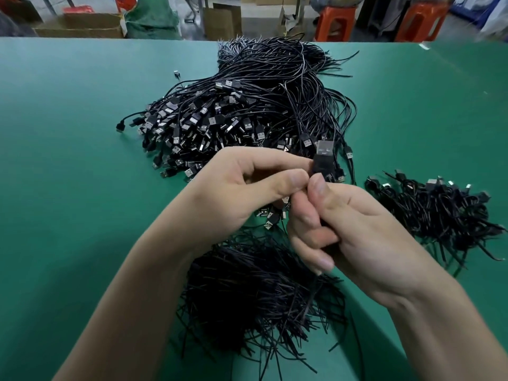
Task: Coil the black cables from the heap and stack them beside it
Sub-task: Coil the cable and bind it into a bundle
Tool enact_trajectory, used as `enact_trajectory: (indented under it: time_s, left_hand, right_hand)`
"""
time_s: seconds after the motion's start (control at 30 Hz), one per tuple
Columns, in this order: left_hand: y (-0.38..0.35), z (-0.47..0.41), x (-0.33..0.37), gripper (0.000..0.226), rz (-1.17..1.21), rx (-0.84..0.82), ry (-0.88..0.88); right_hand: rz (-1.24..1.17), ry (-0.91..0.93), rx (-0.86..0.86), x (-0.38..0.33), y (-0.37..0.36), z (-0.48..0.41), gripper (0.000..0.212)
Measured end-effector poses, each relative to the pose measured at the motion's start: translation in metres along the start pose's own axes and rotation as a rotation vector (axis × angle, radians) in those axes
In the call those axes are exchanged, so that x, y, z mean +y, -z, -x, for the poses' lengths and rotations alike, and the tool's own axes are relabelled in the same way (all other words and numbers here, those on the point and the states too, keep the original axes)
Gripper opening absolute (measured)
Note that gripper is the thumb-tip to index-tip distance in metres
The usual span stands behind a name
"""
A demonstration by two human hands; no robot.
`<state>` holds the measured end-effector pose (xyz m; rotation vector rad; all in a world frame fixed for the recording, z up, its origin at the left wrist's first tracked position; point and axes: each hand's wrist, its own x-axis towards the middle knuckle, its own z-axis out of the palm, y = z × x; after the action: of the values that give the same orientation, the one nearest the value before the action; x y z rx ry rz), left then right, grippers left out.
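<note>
Held item: one black cable, showing only its rectangular black USB plug [324, 158], which is blurred and raised over the near edge of the heap. The cord is hidden inside the fingers.

Left hand [242, 188]: thumb and forefinger pinched together at the plug's base.

Right hand [357, 232]: thumb tip pressed to the same spot, fingers curled tight into the palm. Their contents are out of sight.

Heap: large mound of loose black cables with metal-tipped USB plugs [247, 105] at mid-table. Plugs face the person, cords trail away, and its near edge is covered by the hands.

Stack: smaller pile of bundled black cables [439, 215], right of the heap and apart from it. Individual coils are hard to tell apart.

Near pile: thin black strands [255, 292] beneath the forearms. Whether ties or wire, cannot tell.

Stray item: one small plug [176, 74] lying alone left of the heap.

Surface: flat green table covering [68, 133], cut off at the left, right and bottom.

Room: beyond the far edge, brown cardboard boxes [90, 24] and orange plastic stools [334, 23], all blurred.
</note>
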<state>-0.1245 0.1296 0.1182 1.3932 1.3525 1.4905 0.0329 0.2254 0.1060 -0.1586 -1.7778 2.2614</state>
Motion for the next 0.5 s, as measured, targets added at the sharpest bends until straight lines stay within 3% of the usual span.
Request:
enact_trajectory:
  time_s: [0.2, 0.33, 0.5]
  left_hand:
    - [-0.003, -0.003, -0.003, 0.009, 0.003, 0.084, -0.016]
    - [-0.01, -0.005, -0.008, 0.008, -0.017, 0.18, -0.008]
    - [-0.018, -0.008, -0.017, 0.01, -0.021, 0.271, -0.016]
  right_hand:
    - [0.008, -0.053, 0.03, -0.003, 0.002, 0.001, 0.043]
    - [0.07, -0.033, 0.174, 0.0, 0.005, -0.001, 0.046]
    - [0.028, 0.059, 0.352, 0.003, 0.004, -0.005, 0.033]
